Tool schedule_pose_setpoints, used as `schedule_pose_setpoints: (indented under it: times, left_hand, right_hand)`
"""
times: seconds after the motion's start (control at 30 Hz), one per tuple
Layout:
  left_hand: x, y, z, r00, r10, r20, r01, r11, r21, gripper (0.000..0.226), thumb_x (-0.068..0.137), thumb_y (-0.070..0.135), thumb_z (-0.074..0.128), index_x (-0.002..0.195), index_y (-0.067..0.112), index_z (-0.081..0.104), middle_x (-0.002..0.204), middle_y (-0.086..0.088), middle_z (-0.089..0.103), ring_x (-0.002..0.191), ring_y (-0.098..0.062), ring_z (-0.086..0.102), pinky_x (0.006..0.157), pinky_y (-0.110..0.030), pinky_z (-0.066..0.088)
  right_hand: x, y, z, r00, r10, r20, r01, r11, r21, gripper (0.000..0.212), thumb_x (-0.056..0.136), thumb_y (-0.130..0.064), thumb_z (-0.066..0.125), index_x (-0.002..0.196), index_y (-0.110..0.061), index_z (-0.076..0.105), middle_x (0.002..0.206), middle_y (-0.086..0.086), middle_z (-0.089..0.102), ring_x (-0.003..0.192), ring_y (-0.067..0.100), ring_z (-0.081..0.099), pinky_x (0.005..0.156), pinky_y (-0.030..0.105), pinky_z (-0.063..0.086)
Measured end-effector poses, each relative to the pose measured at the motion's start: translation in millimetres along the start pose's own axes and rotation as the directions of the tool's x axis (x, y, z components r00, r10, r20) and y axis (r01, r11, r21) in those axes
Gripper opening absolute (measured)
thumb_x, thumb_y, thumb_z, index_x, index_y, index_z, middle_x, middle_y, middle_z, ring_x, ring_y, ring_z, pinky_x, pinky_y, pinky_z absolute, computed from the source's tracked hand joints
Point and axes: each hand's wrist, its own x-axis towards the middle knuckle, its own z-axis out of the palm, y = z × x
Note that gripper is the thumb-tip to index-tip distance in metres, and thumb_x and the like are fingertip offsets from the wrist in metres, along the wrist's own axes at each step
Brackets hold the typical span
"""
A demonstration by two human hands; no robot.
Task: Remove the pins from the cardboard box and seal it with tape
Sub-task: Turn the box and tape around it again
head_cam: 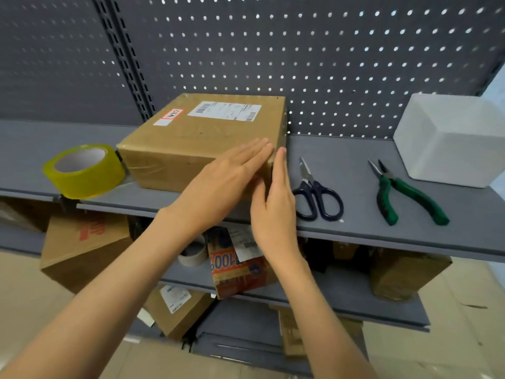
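Observation:
A closed brown cardboard box [196, 138] with a white shipping label and a red-edged sticker sits on the grey shelf [355, 231]. Clear tape shines along its front left edge. My left hand [218, 184] lies flat, fingers straight, over the box's front right part. My right hand [276, 203] stands on edge with straight fingers against the box's right front corner. A roll of yellow-green tape [84, 170] rests at the box's left. Black-handled scissors [317, 195] and green-handled pliers [401, 192] lie to the right. No pins are visible.
A white foam block [448, 140] stands at the shelf's back right. A grey pegboard [300, 50] backs the shelf. Lower shelves hold several cardboard boxes [82, 250], a printed carton [240, 266] and a used tape core [194, 254].

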Motion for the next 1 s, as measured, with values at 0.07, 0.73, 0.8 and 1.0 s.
schedule_pose_setpoints:
  times: [0.07,0.73,0.8,1.0]
  left_hand:
    - [-1,0,0,0.999,-0.019,-0.049,0.020,0.999,0.029,0.050,0.084,0.008,0.061,0.133,0.004,0.051,0.136,-0.013,0.052,0.127,-0.026,0.048,0.100,-0.027,0.036]
    - [16,-15,-25,0.996,-0.086,-0.026,0.074,0.944,-0.322,0.035,0.092,0.032,0.048,0.113,0.012,0.067,0.109,0.000,0.068,0.100,-0.016,0.061,0.086,-0.031,0.044]
    - [16,-15,-21,0.996,-0.083,-0.013,0.074,0.946,-0.314,0.036,0.093,0.036,0.047,0.114,0.015,0.068,0.112,0.003,0.068,0.103,-0.015,0.061,0.088,-0.035,0.046]
    - [20,-18,-15,0.997,-0.054,-0.055,0.035,0.954,-0.297,0.037,0.089,0.041,0.051,0.111,0.018,0.070,0.109,0.003,0.069,0.098,-0.015,0.058,0.080,-0.023,0.040]
  right_hand:
    - [-2,-1,2,1.000,0.014,-0.019,-0.014,1.000,-0.023,0.061,0.099,-0.015,0.039,0.150,-0.015,0.005,0.159,0.000,0.009,0.145,0.012,0.011,0.117,0.033,0.019]
    - [19,-24,-18,0.971,0.218,0.098,-0.229,0.967,0.115,0.053,0.100,-0.029,0.029,0.151,-0.017,0.017,0.157,-0.006,0.015,0.143,0.007,0.012,0.118,0.031,0.012]
    - [21,-22,-17,0.974,0.216,0.072,-0.224,0.965,0.137,0.052,0.101,-0.031,0.029,0.150,-0.019,0.019,0.156,-0.006,0.019,0.143,0.007,0.015,0.118,0.030,0.013]
    - [28,-9,-11,0.993,0.109,0.045,-0.111,0.993,0.049,0.051,0.103,-0.033,0.024,0.150,-0.015,0.014,0.157,-0.004,0.016,0.143,0.005,0.013,0.112,0.016,0.010]
